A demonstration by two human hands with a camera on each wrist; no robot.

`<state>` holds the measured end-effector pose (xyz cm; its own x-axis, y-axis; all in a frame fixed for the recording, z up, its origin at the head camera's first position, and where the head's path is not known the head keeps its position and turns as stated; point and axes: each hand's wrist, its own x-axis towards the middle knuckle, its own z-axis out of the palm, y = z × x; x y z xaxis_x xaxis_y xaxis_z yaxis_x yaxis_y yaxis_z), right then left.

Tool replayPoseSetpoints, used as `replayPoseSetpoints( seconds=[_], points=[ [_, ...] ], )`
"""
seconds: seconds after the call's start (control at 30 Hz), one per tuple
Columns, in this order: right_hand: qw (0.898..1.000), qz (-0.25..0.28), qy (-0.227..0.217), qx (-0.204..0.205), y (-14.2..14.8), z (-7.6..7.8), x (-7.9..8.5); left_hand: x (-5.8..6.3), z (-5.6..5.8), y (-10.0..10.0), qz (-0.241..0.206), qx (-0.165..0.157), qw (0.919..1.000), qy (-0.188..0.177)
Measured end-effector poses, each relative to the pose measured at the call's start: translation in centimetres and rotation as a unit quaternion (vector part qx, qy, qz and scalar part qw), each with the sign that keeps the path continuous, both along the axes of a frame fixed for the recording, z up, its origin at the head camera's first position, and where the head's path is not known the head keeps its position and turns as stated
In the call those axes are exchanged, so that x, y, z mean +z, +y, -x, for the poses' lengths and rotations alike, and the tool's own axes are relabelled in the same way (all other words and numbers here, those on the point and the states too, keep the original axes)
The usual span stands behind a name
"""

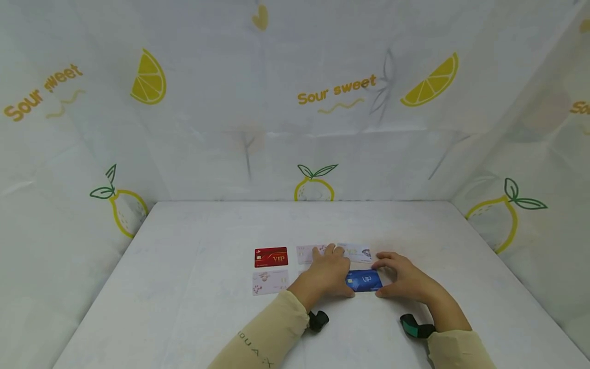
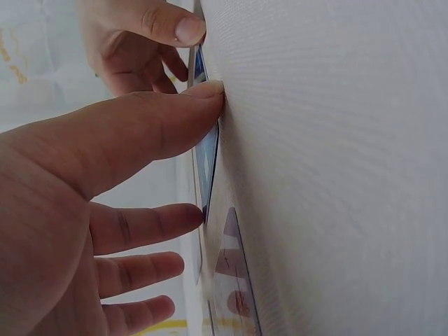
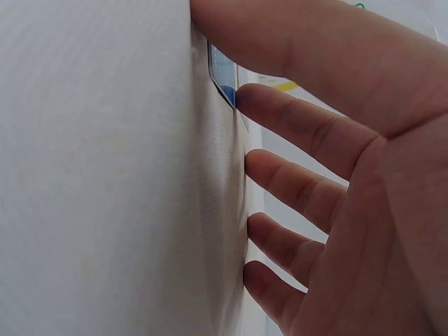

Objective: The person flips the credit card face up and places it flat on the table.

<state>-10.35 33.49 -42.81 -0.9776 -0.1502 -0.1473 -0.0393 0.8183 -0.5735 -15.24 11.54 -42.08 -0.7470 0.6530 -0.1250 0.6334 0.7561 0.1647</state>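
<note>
A blue card [image 1: 365,281] lies flat on the white table, between the two hands. My left hand [image 1: 328,272] is at its left end, thumb by the near edge and the other fingers stretched away over the cards behind. At the right end, my right hand [image 1: 405,279] has its thumb by the near corner and its index fingertip by the far corner. Both hands' fingers look extended and relaxed in the wrist views. Below the left fingers, the left wrist view shows a pale patterned card [image 2: 234,287], mostly hidden from the head view by that hand.
Left of the hands lie a red VIP card [image 1: 271,257] and, nearer, a pale pink card [image 1: 270,282]. Behind the left hand are another pink card [image 1: 306,254] and a white card [image 1: 357,252], both partly covered. Lemon-printed cloth [image 1: 207,154] walls the table's back and sides.
</note>
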Motion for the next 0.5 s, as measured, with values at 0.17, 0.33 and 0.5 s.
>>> replayPoseSetpoints(
  seconds=[0.17, 0.33, 0.5],
  points=[
    [1.0, -0.002, 0.003, 0.011, -0.3, 0.6, -0.1, -0.1, 0.3, -0.5, -0.003, 0.012, 0.9999, -0.005],
    [1.0, -0.003, 0.014, 0.022, -0.4, 1.1, -0.3, 0.7, 0.9, -1.5, -0.016, 0.031, 0.9994, -0.001],
    [0.999, 0.014, 0.029, 0.027, -0.4, 1.5, -0.8, 1.2, 2.3, -4.1, -0.061, 0.071, 0.9956, -0.009]
  ],
)
